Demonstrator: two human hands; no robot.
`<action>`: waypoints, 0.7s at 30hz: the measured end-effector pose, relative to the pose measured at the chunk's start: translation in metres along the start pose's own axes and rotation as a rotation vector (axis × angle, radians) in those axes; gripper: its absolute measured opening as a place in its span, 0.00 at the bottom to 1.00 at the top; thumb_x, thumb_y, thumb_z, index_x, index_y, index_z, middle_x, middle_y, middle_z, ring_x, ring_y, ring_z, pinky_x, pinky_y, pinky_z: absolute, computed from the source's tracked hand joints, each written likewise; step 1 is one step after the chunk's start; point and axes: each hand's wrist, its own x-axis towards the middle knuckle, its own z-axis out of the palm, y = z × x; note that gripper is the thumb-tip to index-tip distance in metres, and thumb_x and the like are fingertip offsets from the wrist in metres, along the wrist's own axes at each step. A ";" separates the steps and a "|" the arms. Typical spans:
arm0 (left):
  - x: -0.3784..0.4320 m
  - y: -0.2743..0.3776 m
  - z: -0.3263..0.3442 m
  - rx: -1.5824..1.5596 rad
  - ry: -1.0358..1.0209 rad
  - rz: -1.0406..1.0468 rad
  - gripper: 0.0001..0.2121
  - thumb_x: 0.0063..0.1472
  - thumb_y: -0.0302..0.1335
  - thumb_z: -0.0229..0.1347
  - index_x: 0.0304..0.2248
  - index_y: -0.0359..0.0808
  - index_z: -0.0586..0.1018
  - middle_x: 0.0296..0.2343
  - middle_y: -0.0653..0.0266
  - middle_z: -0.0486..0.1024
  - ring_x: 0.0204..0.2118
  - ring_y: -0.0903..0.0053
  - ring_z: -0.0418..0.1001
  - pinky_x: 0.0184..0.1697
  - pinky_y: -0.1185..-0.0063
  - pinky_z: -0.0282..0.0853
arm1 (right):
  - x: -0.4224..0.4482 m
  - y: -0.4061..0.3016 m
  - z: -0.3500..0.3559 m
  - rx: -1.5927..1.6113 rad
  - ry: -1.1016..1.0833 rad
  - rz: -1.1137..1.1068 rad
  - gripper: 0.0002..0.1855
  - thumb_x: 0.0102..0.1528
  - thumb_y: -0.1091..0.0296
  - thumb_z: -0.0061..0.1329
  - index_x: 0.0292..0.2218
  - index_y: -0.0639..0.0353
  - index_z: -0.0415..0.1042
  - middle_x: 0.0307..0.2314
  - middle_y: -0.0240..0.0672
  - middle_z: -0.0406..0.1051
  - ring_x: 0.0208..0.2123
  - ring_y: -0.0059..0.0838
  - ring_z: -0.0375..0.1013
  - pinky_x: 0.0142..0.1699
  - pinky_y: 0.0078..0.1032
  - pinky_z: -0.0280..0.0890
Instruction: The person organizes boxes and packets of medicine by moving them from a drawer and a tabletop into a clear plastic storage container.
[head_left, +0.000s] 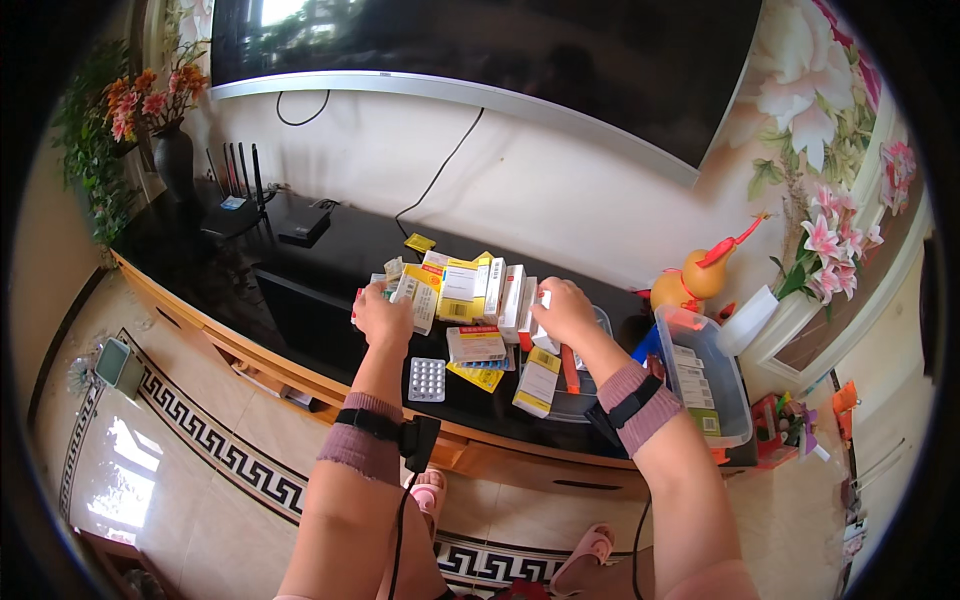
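Several medicine boxes stand and lean side by side in a row on the black top of a TV cabinet. My left hand (384, 315) is at the row's left end, its fingers around a small box beside a yellow and white medicine box (420, 296). At the right end my right hand (564, 309) grips a white medicine box (543, 337). In front of the row lie a red and white box (477, 344) on blue blister packs, a yellow packet (480, 376), a blister pack of white tablets (427, 379) and a tilted yellow and white box (537, 381).
A clear plastic bin (724, 375) with boxes inside stands at the cabinet's right end, near an orange gourd ornament (688, 285). Behind the right hand is a clear plastic lid or tray. A router (232, 217), a black set-top box (304, 226) and a dark vase (176, 161) stand left.
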 end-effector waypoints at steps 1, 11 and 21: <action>0.001 -0.003 0.000 0.002 -0.020 0.017 0.25 0.51 0.30 0.59 0.51 0.39 0.70 0.51 0.50 0.63 0.55 0.58 0.62 0.56 0.70 0.61 | 0.001 0.006 0.004 0.004 0.009 0.040 0.21 0.49 0.60 0.52 0.43 0.60 0.70 0.40 0.47 0.70 0.45 0.47 0.71 0.49 0.38 0.66; 0.009 -0.013 0.011 -0.058 -0.019 0.055 0.22 0.49 0.20 0.55 0.47 0.38 0.72 0.52 0.50 0.59 0.55 0.57 0.59 0.58 0.72 0.59 | -0.005 0.022 0.020 0.042 -0.056 0.157 0.25 0.51 0.54 0.53 0.44 0.61 0.69 0.40 0.46 0.74 0.43 0.44 0.73 0.47 0.35 0.67; 0.017 -0.017 0.023 -0.208 -0.080 0.003 0.21 0.48 0.15 0.52 0.45 0.37 0.74 0.46 0.52 0.68 0.48 0.60 0.69 0.52 0.73 0.65 | -0.004 0.041 0.043 0.187 -0.054 0.236 0.37 0.48 0.51 0.55 0.52 0.66 0.61 0.43 0.55 0.71 0.46 0.47 0.72 0.49 0.35 0.67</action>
